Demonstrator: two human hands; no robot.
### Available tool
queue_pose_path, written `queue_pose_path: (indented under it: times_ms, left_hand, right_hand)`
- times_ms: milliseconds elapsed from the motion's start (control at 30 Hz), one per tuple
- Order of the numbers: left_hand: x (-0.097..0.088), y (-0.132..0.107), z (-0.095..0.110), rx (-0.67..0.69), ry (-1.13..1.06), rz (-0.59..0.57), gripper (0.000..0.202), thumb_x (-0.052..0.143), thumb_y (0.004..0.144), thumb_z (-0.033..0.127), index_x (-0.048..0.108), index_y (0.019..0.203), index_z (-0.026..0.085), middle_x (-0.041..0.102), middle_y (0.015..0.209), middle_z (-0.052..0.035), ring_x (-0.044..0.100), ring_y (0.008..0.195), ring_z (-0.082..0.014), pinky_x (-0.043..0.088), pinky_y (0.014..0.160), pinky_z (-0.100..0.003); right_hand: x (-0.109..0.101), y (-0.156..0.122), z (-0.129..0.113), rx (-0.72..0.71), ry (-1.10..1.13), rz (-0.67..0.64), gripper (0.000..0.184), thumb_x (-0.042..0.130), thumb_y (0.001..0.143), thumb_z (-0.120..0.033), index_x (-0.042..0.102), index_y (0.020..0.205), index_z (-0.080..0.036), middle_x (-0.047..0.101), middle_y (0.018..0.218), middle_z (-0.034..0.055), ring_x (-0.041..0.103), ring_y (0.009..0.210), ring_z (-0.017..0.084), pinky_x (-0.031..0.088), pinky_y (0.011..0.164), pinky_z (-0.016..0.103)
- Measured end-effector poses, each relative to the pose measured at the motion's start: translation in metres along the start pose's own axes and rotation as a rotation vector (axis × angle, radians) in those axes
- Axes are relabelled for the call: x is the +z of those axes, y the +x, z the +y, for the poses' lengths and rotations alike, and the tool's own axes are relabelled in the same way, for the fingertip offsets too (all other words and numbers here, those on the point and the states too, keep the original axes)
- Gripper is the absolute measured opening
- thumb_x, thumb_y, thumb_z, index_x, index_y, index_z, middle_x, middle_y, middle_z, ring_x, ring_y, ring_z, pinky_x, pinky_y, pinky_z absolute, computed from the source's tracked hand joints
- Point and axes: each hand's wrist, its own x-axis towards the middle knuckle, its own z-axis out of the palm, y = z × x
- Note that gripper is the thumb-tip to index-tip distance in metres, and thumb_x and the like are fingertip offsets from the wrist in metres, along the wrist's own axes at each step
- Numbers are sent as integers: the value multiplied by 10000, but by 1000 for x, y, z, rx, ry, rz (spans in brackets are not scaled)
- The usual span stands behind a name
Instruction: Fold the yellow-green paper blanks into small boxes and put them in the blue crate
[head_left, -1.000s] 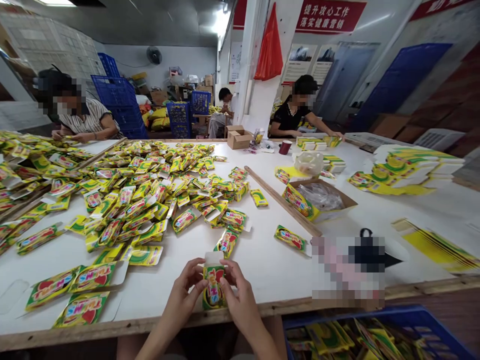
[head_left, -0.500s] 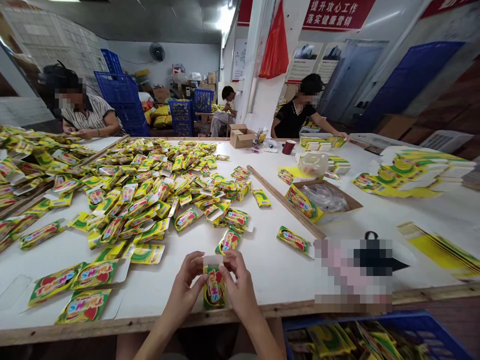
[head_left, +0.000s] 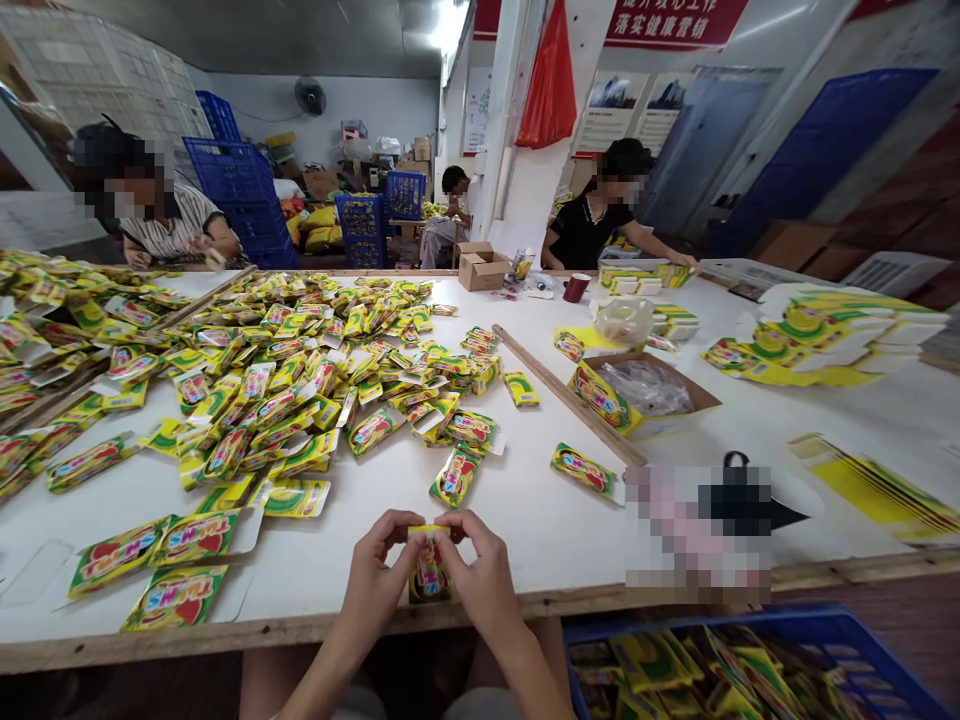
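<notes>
Both my hands hold one small yellow and green carton [head_left: 428, 572] upright at the near edge of the white table [head_left: 540, 520]. My left hand [head_left: 375, 580] pinches its left top corner with fingers curled. My right hand [head_left: 480, 580] pinches the right top corner the same way. The carton's top flap lies folded down between my fingertips. A loose carton [head_left: 454, 476] lies just beyond my hands.
A big heap of flat cartons [head_left: 300, 370] covers the table's left and middle. A wooden stick [head_left: 564, 394], an open cardboard box [head_left: 645, 392] and stacked sheets [head_left: 825, 335] lie to the right. A blue crate [head_left: 750, 660] of cartons stands at lower right. Other people work at the far side.
The carton's white top flap, standing up a second ago, is now folded down under my fingertips. Both hands closed in over the top.
</notes>
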Motion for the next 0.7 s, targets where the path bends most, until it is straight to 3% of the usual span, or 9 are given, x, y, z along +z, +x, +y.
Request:
queue_pose_path:
  times_ms: [133, 267, 500, 600, 700]
  left_hand:
    - [0, 4, -1, -30, -2, 19, 179, 614, 857, 344, 666, 917, 182, 692, 840, -37, 632, 762, -181, 512, 712, -279]
    - [-2, 2, -7, -5, -23, 3, 176, 611, 865, 346, 689, 882, 189, 701, 871, -55, 647, 851, -207, 523, 766, -303]
    - [-5, -8, -8, 66, -6, -70, 184, 608, 873, 317, 715, 994, 230, 701, 942, -56, 652, 904, -216, 525, 796, -323]
    - [-5, -5, -3, 26, 0, -94, 278, 578, 892, 336, 641, 1140, 229, 700, 1005, -62, 659, 907, -209, 528, 808, -331]
    - [-3, 10, -2, 36, 100, -73, 255, 543, 907, 329, 618, 1125, 218, 686, 1033, -72, 658, 886, -203, 531, 795, -339]
  right_hand:
    - [0, 5, -3, 33, -26, -17, 103, 570, 886, -249, 650, 841, -202, 668, 762, 9, 588, 690, 152, 475, 658, 234]
    - [-3, 1, 1, 29, 49, -57, 141, 550, 911, -270, 665, 858, -209, 685, 824, 21, 630, 777, 167, 490, 706, 243]
    - [1, -9, 3, 63, 135, -45, 140, 575, 895, -290, 690, 908, -212, 716, 889, 43, 666, 847, 196, 521, 761, 272]
    - [-34, -15, -5, 82, 30, 47, 204, 545, 900, -357, 692, 874, -218, 715, 887, 58, 661, 872, 218, 517, 782, 286]
    - [-111, -37, -6, 190, -187, 121, 254, 564, 845, -464, 695, 820, -247, 723, 852, 73, 665, 839, 250, 526, 739, 289]
